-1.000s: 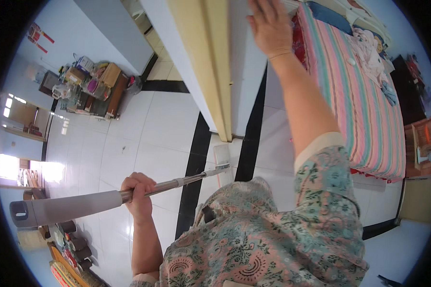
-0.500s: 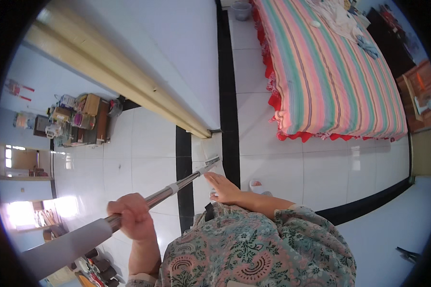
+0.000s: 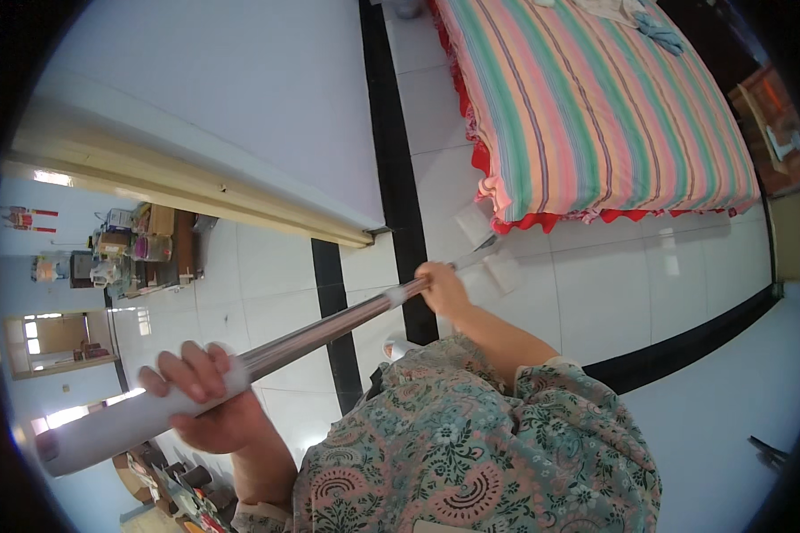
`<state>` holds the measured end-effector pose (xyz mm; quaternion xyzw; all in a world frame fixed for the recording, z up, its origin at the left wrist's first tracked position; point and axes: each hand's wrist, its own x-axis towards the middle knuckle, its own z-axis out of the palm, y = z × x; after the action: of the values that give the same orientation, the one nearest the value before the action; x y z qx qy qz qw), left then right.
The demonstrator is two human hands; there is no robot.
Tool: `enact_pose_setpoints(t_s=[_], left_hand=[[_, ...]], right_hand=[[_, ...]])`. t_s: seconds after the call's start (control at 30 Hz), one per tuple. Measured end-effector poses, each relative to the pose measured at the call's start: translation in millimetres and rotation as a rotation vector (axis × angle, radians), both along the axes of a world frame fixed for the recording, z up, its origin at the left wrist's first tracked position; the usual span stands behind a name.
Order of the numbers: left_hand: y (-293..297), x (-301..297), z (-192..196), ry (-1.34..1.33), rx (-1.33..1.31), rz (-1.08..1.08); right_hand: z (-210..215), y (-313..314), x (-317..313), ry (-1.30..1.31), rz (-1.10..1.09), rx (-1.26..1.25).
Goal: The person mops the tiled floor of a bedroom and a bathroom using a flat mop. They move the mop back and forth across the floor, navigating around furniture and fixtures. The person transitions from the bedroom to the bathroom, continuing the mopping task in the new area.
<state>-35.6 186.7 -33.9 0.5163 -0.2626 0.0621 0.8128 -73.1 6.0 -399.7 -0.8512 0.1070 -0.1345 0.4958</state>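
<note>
I hold a long mop with a shiny metal pole and a white grip end. My left hand is closed around the white grip near the pole's top, low on the left. My right hand grasps the pole farther down, near the middle of the view. The flat pale mop head rests on the white tiled floor, just in front of the bed's red skirt. My floral sleeves fill the lower part of the view.
A bed with a striped cover and red frill stands at the upper right. A white door in a wooden frame is at the upper left. Black tile bands cross the floor. A cluttered low table stands at the left.
My right hand came down from the door and took hold of the mop pole. The view swung toward the bed, and the mop head now lies near the bed skirt.
</note>
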Motion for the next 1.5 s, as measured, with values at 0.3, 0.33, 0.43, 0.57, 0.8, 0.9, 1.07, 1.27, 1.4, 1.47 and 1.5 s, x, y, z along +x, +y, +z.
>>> enact_pose_setpoints(t_s=[0.3, 0.33, 0.43, 0.57, 0.8, 0.9, 1.07, 1.27, 1.4, 1.47, 1.5], left_hand=[[32, 10, 6, -0.094, 0.267, -0.224], [41, 13, 7, -0.126, 0.295, -0.277], [79, 22, 4, -0.03, 0.395, -0.315], [161, 27, -1, 0.007, 0.438, -0.181], [269, 45, 12, 0.03, 0.486, 0.108], [320, 58, 18, 0.048, 0.45, 0.085], [347, 92, 6, 0.099, 0.314, 0.005], [360, 126, 6, 0.136, 0.275, -0.087], [366, 142, 6, 0.16, 0.286, -0.145], [371, 154, 7, 0.178, 0.277, -0.181], [374, 160, 5, 0.18, 0.265, -0.178]], right_hand=[[-5, 2, -8, 0.121, -0.179, -0.124], [-11, 10, -10, 0.176, -0.156, -0.069], [-10, 37, 2, 0.281, -0.073, 0.036], [-31, 98, 23, 0.209, 0.0, -0.003], [-16, 219, 82, 0.413, 0.267, 0.027], [-5, 269, 105, 0.45, 0.343, -0.013], [12, 288, 126, 0.499, 0.314, -0.005], [-20, 297, 144, 0.448, 0.273, -0.042], [-26, 289, 157, 0.522, 0.419, 0.114], [-27, 294, 156, 0.416, 0.395, 0.041], [-23, 298, 158, 0.367, 0.381, 0.007]])
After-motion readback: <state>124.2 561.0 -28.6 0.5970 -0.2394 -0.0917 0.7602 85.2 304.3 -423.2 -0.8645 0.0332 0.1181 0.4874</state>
